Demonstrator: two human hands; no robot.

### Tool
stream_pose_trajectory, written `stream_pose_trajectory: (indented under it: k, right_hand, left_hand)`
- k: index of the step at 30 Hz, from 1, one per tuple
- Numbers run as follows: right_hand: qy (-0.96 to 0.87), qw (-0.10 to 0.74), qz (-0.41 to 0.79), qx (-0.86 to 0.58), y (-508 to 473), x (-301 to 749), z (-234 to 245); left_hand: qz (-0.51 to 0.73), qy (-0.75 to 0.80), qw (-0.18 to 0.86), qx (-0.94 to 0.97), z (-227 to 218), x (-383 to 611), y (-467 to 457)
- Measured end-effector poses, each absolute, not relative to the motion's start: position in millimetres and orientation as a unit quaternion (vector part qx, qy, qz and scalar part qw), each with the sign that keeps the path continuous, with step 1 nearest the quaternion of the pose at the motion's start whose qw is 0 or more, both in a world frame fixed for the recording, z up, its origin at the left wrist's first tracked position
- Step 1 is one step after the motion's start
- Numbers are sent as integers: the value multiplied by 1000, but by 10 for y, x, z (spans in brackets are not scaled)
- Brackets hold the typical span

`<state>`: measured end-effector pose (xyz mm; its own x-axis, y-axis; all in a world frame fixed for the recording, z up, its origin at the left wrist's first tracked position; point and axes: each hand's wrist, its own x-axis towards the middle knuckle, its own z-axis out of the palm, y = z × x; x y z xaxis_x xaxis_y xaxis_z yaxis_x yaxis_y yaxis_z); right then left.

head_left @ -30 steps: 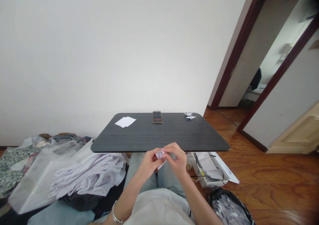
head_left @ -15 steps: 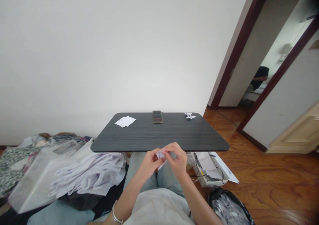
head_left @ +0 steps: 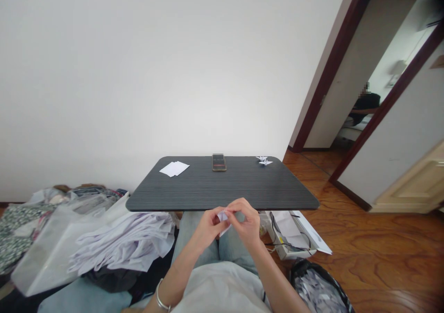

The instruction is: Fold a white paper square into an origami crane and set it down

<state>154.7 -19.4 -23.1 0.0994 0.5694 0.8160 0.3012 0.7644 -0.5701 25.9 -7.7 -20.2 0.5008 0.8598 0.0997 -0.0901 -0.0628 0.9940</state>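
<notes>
Left hand (head_left: 210,224) and right hand (head_left: 247,221), both pinched nearly closed, hold folded white paper (head_left: 222,216) between them by the near edge of the dark tabletop (head_left: 222,190).

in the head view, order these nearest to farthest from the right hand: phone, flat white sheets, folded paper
From the right hand:
1. folded paper, held between both hands
2. phone, near the middle of the far edge of the table
3. flat white sheets, toward the table's far left
</notes>
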Motion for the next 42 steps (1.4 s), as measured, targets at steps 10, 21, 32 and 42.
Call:
stream_pose_trajectory:
  k: [10,21,32,42]
  right_hand:
    - [-668,635,144,-361,-180,1581,-267]
    - [-611,637,228,-411,-83,1598,-356]
    - [-504,644,434,-377,-41,1586,-429]
    - [-507,652,421,-375,-60,1525,-415]
  left_hand:
    - [430,343,583,599,-158,236,-46]
    - [469,344,613,534,-153,232,-39]
    - [484,306,621,536,-229,181,-3]
    - [497,323,593,545,-285,202,33]
